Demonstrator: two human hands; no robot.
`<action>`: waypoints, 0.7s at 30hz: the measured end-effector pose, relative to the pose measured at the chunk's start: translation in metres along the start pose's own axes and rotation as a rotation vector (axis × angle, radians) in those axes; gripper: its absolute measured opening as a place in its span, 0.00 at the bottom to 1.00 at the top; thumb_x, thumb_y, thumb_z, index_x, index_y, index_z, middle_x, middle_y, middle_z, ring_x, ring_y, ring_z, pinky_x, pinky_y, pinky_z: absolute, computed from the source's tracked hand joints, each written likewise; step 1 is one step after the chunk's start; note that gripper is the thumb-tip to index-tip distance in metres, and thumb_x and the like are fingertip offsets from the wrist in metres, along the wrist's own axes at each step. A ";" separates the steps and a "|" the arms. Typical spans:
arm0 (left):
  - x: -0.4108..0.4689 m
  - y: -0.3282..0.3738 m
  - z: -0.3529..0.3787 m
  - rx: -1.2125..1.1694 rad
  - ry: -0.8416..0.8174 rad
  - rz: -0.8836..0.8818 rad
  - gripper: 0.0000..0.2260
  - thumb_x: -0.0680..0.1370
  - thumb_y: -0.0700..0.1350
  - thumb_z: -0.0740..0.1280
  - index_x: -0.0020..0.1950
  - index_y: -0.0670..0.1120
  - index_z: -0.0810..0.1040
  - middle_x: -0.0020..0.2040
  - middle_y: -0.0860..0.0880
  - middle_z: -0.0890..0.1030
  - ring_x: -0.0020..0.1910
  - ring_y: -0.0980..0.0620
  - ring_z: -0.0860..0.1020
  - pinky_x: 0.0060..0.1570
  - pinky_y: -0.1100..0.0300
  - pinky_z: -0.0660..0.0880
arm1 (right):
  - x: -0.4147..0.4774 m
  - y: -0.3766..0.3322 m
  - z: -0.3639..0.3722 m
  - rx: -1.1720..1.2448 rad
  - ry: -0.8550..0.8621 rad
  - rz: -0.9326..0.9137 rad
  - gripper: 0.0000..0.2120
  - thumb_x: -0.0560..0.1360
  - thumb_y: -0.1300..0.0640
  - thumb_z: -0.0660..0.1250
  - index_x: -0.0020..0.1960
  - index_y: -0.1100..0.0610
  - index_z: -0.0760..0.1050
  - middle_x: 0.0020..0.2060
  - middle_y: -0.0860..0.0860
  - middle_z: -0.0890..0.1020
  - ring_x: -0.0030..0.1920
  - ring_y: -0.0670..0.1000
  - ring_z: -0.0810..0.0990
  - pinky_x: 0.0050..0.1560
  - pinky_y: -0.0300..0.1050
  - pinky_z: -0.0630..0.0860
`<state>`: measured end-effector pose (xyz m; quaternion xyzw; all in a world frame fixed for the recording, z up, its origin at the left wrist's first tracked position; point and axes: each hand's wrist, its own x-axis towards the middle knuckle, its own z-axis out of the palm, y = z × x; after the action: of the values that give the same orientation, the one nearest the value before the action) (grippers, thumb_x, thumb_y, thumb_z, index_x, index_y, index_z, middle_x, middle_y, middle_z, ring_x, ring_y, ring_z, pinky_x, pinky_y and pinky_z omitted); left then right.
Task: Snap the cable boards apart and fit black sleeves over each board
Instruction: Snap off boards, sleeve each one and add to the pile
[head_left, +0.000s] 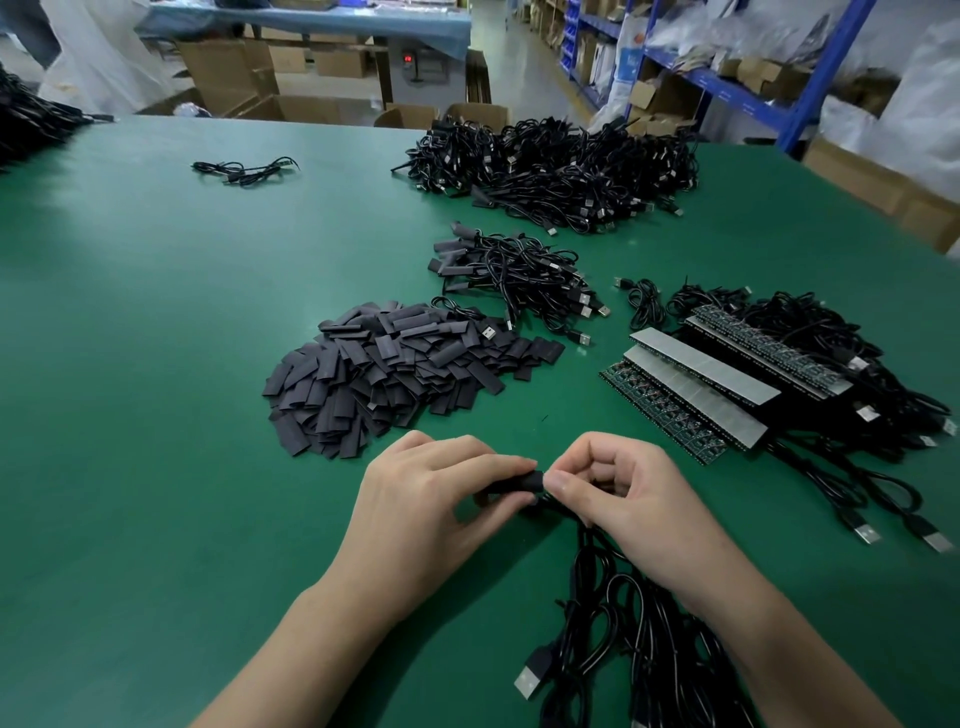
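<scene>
Two hands: left hand (431, 501) and right hand (626, 493) meet low at the middle of the green table (156, 374), fingertips almost touching.
Left hand grip: thumb and fingers pinch a black sleeve (514, 482), held roughly level just above the table.
Right hand grip: fingers curled tight, pinching the top end of the cable bundle (618, 639) right at the sleeve's mouth; the board inside is hidden, so how far it sits in cannot be told.
Cable bundle: black leads run from under the right hand toward the near edge, with a USB plug (532, 675) lying beside them.
Sleeve pile (395, 364): loose flat black sleeves heaped just beyond the left hand.
Board strips (696, 387): unsnapped rows stacked to the right, their cables trailing behind and toward the near right.
Sleeved cables (514, 275): a small heap beyond the sleeve pile.
Large cable heap (561, 166): at the far side of the table.
Loose cable (244, 169): alone at far left.
Background: cardboard boxes (234, 73) and blue shelving (727, 88).
</scene>
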<state>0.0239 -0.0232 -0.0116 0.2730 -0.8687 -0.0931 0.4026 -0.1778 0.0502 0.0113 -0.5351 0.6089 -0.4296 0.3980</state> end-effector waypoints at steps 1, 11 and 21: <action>0.001 0.000 0.000 0.005 0.005 0.013 0.08 0.79 0.56 0.73 0.53 0.54 0.87 0.45 0.59 0.84 0.42 0.58 0.82 0.41 0.54 0.76 | 0.000 0.000 0.001 0.022 -0.005 0.003 0.04 0.73 0.47 0.71 0.42 0.46 0.82 0.30 0.44 0.81 0.32 0.41 0.75 0.39 0.36 0.70; 0.003 0.007 -0.006 -0.150 0.166 -0.210 0.14 0.74 0.51 0.78 0.57 0.48 0.87 0.48 0.56 0.85 0.45 0.59 0.83 0.49 0.61 0.79 | -0.001 -0.009 0.000 0.266 0.034 0.057 0.11 0.79 0.60 0.70 0.38 0.54 0.79 0.28 0.52 0.76 0.31 0.49 0.70 0.38 0.37 0.71; 0.002 0.017 0.005 -0.265 0.196 -0.258 0.15 0.77 0.45 0.73 0.64 0.48 0.84 0.49 0.57 0.85 0.43 0.57 0.82 0.44 0.67 0.75 | -0.002 -0.013 0.005 0.356 0.034 0.074 0.07 0.75 0.56 0.72 0.40 0.57 0.81 0.31 0.56 0.84 0.32 0.47 0.79 0.39 0.35 0.77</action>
<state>0.0117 -0.0102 -0.0070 0.3345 -0.7634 -0.2302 0.5024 -0.1685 0.0508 0.0219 -0.4258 0.5492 -0.5247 0.4917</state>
